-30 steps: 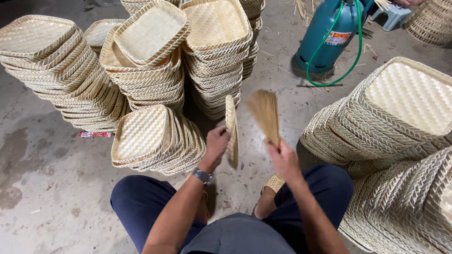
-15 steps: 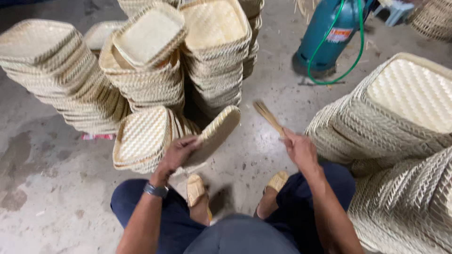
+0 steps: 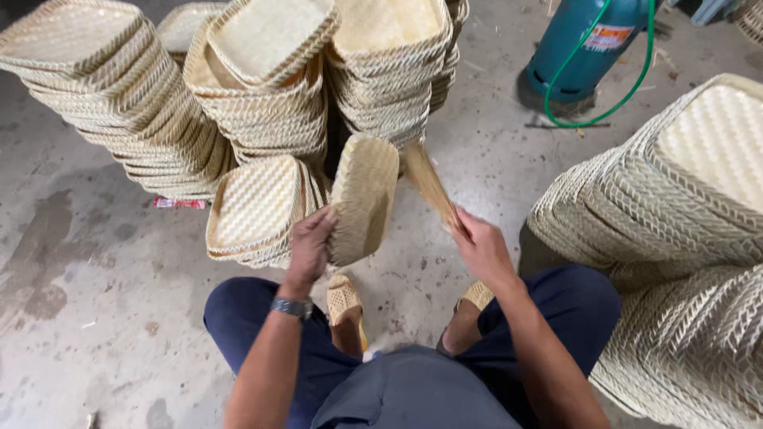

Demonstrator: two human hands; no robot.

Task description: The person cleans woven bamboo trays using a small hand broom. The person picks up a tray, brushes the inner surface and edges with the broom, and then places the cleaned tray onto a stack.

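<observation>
My left hand [image 3: 308,248] grips a woven bamboo tray [image 3: 364,197] by its lower edge and holds it tilted up on its side, bottom facing me. My right hand [image 3: 479,248] is closed on a bundle of flat bamboo strips [image 3: 430,184] that slants up and left, its tip close to the tray's right rim. Whether the strips touch the tray is unclear. I sit with knees apart, both hands in front of me above the concrete floor [image 3: 79,302].
Tall leaning stacks of woven trays [image 3: 262,103] stand ahead and at the left. A lower pile [image 3: 254,210] lies by my left hand. More upturned trays [image 3: 683,206] are heaped at the right. A teal gas cylinder [image 3: 576,40] with a green hose stands at the back right.
My left hand swung the tray out toward the low pile, then brought it back upright toward the centre. My right hand with the strips moved left, nearer the tray.
</observation>
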